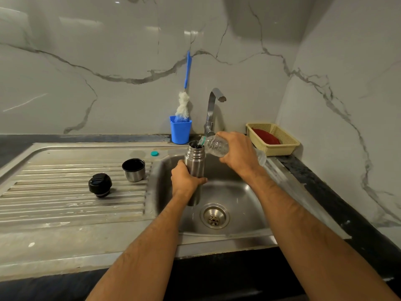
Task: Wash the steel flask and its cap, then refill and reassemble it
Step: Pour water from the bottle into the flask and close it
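Observation:
The steel flask point(194, 157) stands upright over the sink basin point(238, 192), mouth open. My left hand point(185, 178) grips its middle. My right hand point(237, 152) holds a clear plastic bottle point(216, 146) tilted down, its neck at the flask's mouth. On the ribbed drainboard point(65, 192) to the left lie the flask's black stopper point(100, 184) and its steel cup cap point(133, 169), mouth up. A small teal bottle cap point(154, 153) lies near the drainboard's back edge.
A blue cup point(180, 132) with a blue-handled bottle brush point(184, 101) stands behind the sink, left of the steel tap point(211, 111). A yellow basket point(280, 146) holding something red sits at the back right. The drain point(214, 216) lies below the flask.

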